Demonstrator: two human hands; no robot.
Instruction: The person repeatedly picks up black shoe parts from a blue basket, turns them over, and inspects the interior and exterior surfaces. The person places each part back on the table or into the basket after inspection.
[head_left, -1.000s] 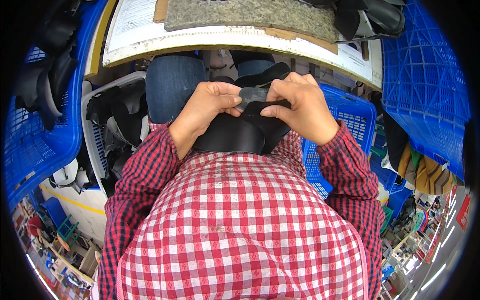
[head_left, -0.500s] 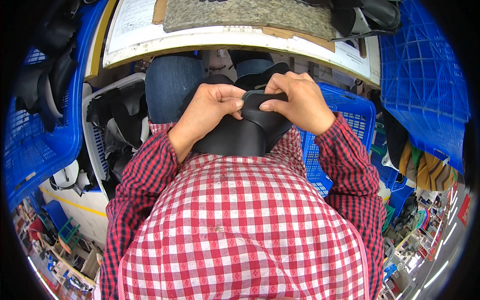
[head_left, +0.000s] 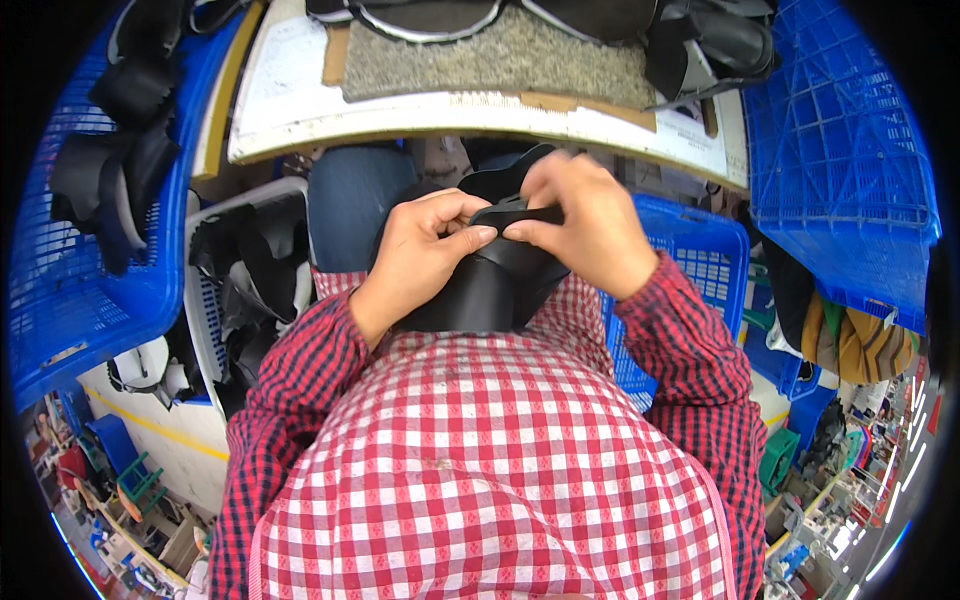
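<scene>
Crowding in on every side of you are crates and bins, with a white workbench edge (head_left: 480, 108) curving across just ahead of your hands. You are holding a black, floppy piece of leather-like material (head_left: 485, 290) in front of your chest, below that bench edge and above your lap. Your left hand (head_left: 420, 250) is pinching its upper fold between thumb and fingers, and your right hand (head_left: 580, 225) is gripping the same fold from the other side, the two thumbs nearly meeting.

Just right of your right wrist a blue plastic lattice basket (head_left: 700, 265) is sitting low, and a larger blue lattice crate (head_left: 840, 150) is rising beyond it. To your left, a white slotted bin (head_left: 205, 300) is holding more black cut pieces, and a blue crate (head_left: 80, 290) beside it is carrying dark scraps. On the bench a grey felt mat (head_left: 480, 60) is lying.

Open room is staying tight: only the gap between bench and chest.

Compared with a moment ago, your hands are sitting closer together on the fold.
</scene>
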